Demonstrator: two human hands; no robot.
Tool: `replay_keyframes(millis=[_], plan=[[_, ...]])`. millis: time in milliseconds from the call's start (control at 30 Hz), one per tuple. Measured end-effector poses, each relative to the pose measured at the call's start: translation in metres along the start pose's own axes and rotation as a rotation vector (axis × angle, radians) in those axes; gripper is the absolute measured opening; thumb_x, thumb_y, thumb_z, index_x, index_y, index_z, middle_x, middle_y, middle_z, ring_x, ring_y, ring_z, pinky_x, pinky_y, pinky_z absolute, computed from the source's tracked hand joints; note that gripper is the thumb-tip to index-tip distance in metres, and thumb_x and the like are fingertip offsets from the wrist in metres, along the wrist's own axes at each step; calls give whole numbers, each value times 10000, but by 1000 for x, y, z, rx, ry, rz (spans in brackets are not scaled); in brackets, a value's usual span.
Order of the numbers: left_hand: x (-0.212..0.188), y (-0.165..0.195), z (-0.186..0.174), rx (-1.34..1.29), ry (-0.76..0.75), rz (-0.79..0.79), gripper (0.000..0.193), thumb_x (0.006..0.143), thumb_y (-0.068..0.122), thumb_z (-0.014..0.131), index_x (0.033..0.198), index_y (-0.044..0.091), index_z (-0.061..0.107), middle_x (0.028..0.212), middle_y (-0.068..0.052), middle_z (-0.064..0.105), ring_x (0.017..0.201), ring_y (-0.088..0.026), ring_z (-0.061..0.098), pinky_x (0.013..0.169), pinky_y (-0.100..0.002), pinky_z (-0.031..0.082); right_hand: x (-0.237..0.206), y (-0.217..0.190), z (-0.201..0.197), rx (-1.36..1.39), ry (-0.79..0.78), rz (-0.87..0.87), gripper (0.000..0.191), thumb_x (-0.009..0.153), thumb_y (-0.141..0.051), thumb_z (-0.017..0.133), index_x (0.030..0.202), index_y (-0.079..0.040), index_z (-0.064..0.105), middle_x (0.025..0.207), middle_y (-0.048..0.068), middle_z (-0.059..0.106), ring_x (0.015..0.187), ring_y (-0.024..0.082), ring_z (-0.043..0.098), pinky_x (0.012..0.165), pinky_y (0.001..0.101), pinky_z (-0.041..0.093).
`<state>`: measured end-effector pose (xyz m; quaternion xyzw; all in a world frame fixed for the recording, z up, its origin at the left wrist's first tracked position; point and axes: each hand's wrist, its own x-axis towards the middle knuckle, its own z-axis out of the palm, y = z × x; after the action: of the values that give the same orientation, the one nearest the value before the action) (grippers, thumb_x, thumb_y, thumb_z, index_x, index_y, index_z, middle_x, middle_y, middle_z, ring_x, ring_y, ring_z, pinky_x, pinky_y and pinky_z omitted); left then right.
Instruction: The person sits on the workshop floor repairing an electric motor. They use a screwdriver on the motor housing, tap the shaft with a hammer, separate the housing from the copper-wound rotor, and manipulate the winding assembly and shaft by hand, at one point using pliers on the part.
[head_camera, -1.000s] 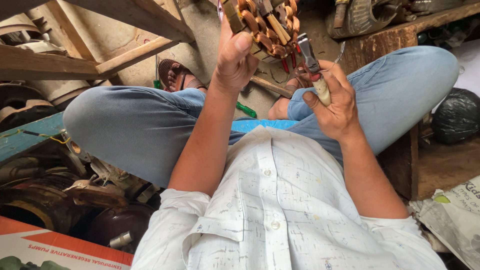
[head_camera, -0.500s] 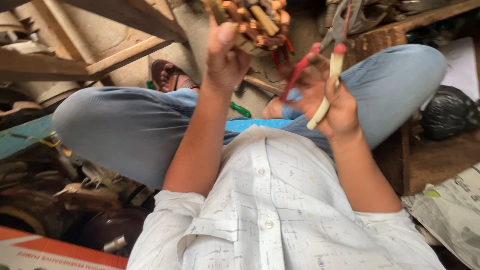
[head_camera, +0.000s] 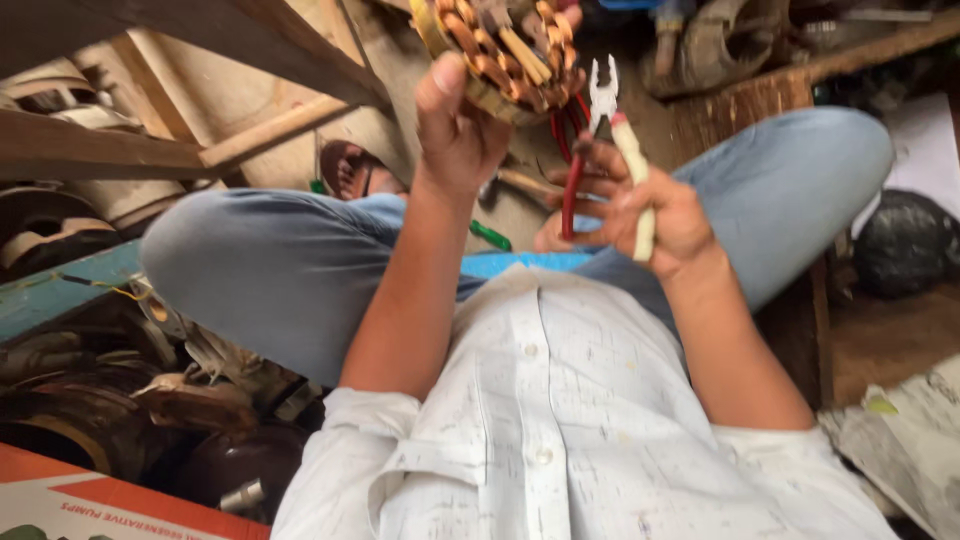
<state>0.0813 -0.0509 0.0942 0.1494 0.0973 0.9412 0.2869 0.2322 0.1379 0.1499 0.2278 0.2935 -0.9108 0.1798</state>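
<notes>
My left hand (head_camera: 458, 128) grips a round motor stator (head_camera: 497, 50) wound with copper coils, raised at the top of the view with part of it cut off by the frame edge. My right hand (head_camera: 645, 205) holds a pair of pliers (head_camera: 606, 135) with one red and one cream handle, jaws apart and pointing up just right of the stator. Red wires (head_camera: 566, 118) hang from the stator between my two hands. I sit cross-legged in blue jeans and a white shirt.
Wooden beams (head_camera: 180, 130) run at the upper left. A sandal (head_camera: 350, 168), a green-handled tool (head_camera: 490, 235) and a wooden-handled tool (head_camera: 525, 183) lie on the floor. Old motor parts (head_camera: 120, 400) pile at the lower left, a black bag (head_camera: 905, 240) sits right.
My right hand has turned the pliers upright, jaws now open beside the stator. The view has dropped slightly, and my left hand still holds the stator up.
</notes>
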Motion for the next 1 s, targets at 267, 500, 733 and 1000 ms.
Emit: replay_keyframes(millis=[267,500,733,1000], plan=[[1,2,-8,23,24,-20,602,1122,423,506,1468,-68,469,1440,-266,596,1322,-346,617,1171,-494,506,-12,-1,15,-25,169,-151,771,809,11,549,1538,-187,397,1448,211,491,1382,412,500,1052,719,466],[3,-2,-9,46,38,-15,524,1105,366,575,1415,-53,520,1364,-267,645,1298,-372,617,1143,-496,525,-33,-12,32,174,32,-214,798,793,-18,564,1573,-86,415,1495,298,503,1380,460,543,1053,650,497],[3,14,-2,-67,-25,-195,660,1061,464,539,1467,-56,507,1396,-225,618,1366,-367,598,1087,-547,572,-30,-23,6,-1322,66,-606,662,850,103,609,1494,-29,527,1500,212,517,1380,323,591,1187,426,499],[-3,-1,-20,-155,-81,-324,547,1074,403,594,1392,-41,551,1266,-206,683,1156,-348,707,985,-536,607,-15,-75,5,-1747,-139,-841,608,766,162,589,1309,-109,595,1498,233,492,1381,385,556,1143,437,487]])
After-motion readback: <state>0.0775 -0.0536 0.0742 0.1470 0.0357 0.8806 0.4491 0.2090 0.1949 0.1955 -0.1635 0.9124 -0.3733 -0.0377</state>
